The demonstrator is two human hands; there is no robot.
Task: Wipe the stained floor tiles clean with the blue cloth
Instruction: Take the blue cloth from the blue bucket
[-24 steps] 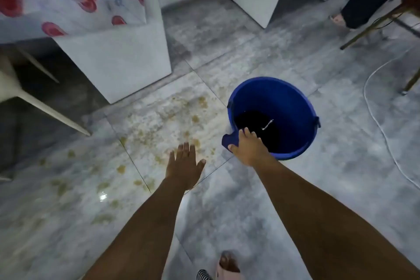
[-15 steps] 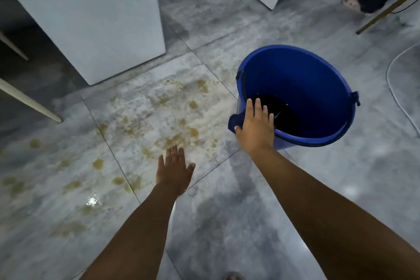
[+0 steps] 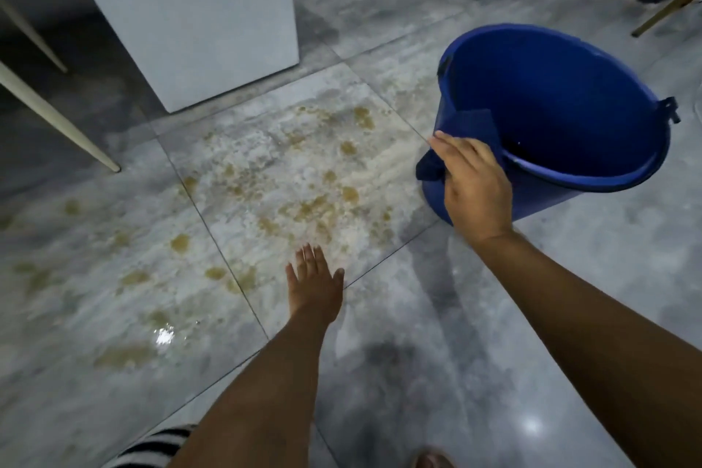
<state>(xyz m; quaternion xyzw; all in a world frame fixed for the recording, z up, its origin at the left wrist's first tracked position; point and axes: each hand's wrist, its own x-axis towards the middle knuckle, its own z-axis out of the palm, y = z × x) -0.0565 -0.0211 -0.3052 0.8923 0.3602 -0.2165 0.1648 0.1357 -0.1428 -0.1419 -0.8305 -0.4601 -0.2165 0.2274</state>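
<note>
Yellowish stains cover the floor tiles (image 3: 266,182), not yet wiped. The blue cloth (image 3: 475,123) drapes over the blue bucket (image 3: 569,95) rim, gripped by the right hand (image 3: 475,182). The left hand (image 3: 315,277) hovers flat, fingers straight. Fetching step; next, probably carry the cloth to the stains.

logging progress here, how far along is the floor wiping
Done: nothing visible; yellow-brown stains spread across the floor tiles. In hand: the right hand lies on the blue cloth draped over the bucket rim; its grip is hidden. The left hand hovers open above the tiles. Left: bring the cloth down and wipe every stained tile.
</note>
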